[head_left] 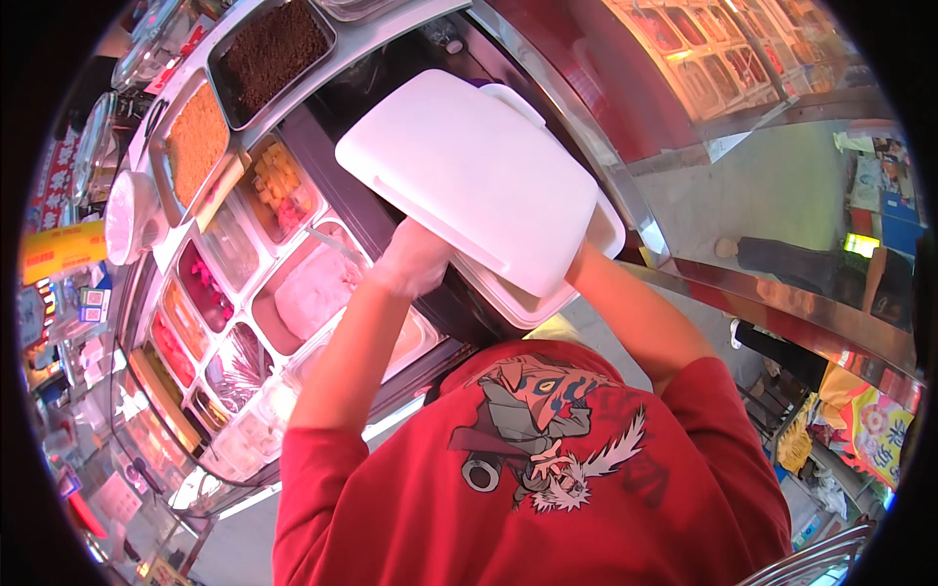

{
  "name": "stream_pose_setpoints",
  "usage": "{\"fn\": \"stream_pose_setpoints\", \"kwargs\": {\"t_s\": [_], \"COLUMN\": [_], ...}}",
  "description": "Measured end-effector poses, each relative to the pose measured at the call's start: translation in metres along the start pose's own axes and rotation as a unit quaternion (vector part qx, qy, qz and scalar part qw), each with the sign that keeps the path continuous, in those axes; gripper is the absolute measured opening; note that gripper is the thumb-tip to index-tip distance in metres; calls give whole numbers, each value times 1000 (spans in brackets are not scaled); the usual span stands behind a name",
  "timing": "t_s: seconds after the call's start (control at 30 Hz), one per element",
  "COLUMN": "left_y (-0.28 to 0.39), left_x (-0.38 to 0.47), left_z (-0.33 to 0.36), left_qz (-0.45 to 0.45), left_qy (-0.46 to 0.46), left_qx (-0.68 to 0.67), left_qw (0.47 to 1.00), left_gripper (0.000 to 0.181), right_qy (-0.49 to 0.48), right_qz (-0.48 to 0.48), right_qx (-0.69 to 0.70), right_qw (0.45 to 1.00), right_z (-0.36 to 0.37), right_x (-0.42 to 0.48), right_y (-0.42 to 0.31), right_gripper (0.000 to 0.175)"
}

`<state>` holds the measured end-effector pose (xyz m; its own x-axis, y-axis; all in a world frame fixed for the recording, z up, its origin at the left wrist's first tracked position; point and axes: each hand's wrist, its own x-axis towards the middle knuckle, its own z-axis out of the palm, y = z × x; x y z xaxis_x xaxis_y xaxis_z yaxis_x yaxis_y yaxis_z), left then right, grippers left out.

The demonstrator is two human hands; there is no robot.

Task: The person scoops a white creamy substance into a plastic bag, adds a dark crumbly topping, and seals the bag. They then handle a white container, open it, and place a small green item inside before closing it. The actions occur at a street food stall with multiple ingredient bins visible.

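Note:
A white plastic cover (476, 168) with rounded corners is tilted in front of my chest. It looks like a lid or an upturned tub; I cannot tell which. Beneath it shows the pale rim of a white plastic container (527, 313). My left hand (415, 258), in a thin clear glove, grips the cover's near left edge with its fingers tucked under. At the right end, my right hand (579, 264) reaches in beneath the cover, and its fingers are hidden. Left of my left hand, a steel pan holds a pale pink mass (319, 293) and a utensil.
Steel pans of toppings line the counter at left: yellow cubes (275, 176), orange-brown crumbs (196, 143) and dark crumbs (275, 51). Wrapped white bowls (132, 217) stand at its outer edge. A metal-edged counter (769, 308) runs along the right; a person's arm (876, 278) shows beyond it.

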<state>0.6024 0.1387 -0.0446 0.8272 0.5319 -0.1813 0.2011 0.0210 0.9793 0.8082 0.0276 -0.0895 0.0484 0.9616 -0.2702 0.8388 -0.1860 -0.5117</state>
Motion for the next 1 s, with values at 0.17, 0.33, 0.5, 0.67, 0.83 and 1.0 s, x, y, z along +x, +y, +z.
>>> {"fn": "stream_pose_setpoints", "kwargs": {"t_s": [0.17,0.33,0.5,0.67,0.83,1.0], "left_y": [33,54,51,30,11,-1], "left_x": [-45,-20,-34,-61,-83,-65], "left_z": [8,31,5,-55,-96,-112], "left_qz": [14,-72,17,-58,-21,-17], "left_qy": [24,286,258,310,306,404], "left_qx": [-631,-518,-479,-518,-416,-257], "left_qw": [776,803,839,795,856,878], "left_gripper": [70,46,42,54,55,45], "right_qy": [59,195,324,153,48,3], "right_qz": [-5,-57,-110,-13,33,66], "right_qx": [14,135,331,-91,-132,-67], "right_qw": [998,970,879,984,990,996], "right_z": [25,40,45,36,7,-46], "right_x": [14,12,3,-12,-20,-13], "right_y": [-1,-17,-32,-18,2,21], "right_gripper": [16,17,18,22,21,17]}}
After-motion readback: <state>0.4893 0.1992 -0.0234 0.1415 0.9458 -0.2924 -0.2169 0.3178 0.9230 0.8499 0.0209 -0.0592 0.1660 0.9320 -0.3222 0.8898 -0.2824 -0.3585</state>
